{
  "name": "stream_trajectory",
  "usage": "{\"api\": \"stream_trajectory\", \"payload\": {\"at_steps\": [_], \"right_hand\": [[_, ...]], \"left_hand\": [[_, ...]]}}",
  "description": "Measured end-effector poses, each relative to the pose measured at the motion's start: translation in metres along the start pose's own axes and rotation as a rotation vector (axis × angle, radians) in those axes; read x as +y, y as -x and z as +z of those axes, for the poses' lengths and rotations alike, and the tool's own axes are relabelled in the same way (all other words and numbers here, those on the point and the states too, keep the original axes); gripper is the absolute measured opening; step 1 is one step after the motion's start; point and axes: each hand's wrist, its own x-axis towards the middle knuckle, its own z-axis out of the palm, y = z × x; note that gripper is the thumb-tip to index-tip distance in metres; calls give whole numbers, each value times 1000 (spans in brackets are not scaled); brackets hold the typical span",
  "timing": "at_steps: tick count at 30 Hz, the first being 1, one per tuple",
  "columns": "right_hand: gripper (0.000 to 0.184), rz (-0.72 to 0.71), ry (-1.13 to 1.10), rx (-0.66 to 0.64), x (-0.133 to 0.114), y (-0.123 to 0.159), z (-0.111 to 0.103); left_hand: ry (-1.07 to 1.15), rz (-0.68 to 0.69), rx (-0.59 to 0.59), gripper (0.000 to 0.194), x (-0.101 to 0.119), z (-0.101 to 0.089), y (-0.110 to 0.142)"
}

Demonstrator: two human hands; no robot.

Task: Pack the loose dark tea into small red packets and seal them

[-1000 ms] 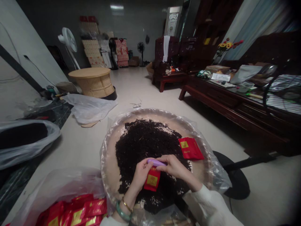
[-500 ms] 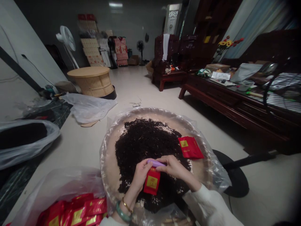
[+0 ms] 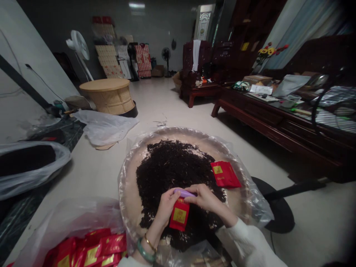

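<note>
A round tray [image 3: 130, 193] lined with clear plastic holds a big heap of dark loose tea leaves [image 3: 175, 167]. Over its near side my left hand [image 3: 165, 205] pinches the top of a small red packet [image 3: 179, 215] that hangs upright. My right hand [image 3: 204, 198] grips a purple scoop [image 3: 184, 193] lying across the packet's mouth. Both hands are closed. A small stack of red packets [image 3: 224, 174] lies on the tray's right part.
A clear bag with several red packets [image 3: 89, 250] sits at the near left. A bag of dark tea [image 3: 27, 163] lies at far left. A long dark wooden table [image 3: 278, 118] runs along the right, a black stool base [image 3: 278, 215] beside the tray, a round wooden stand [image 3: 111, 96] behind.
Almost nothing differs. My hands, the packet and the scoop stay in the same place; the view has dipped very slightly.
</note>
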Motion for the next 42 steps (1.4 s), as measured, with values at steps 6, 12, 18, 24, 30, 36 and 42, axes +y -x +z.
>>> {"api": "stream_trajectory", "payload": {"at_steps": [6, 12, 18, 24, 30, 36, 42], "right_hand": [[26, 9, -22, 28, 6, -1, 5], [45, 78, -153, 159, 21, -5, -6], [54, 309, 39, 616, 90, -9, -15], [44, 410, 182, 612, 122, -1, -7], [27, -8, -133, 554, 54, 0, 22], [37, -61, -230, 424, 19, -1, 46], [47, 55, -378, 419, 30, -3, 36]], "left_hand": [[10, -127, -94, 53, -9, 1, 2], [12, -153, -105, 55, -9, 3, 5], [93, -130, -3, 61, -4, 6, 7], [89, -52, 61, 51, -9, 8, 5], [58, 1, 93, 43, -17, 8, 1], [26, 7, 105, 47, -17, 8, 1], [43, -21, 53, 48, -15, 2, 0]]}}
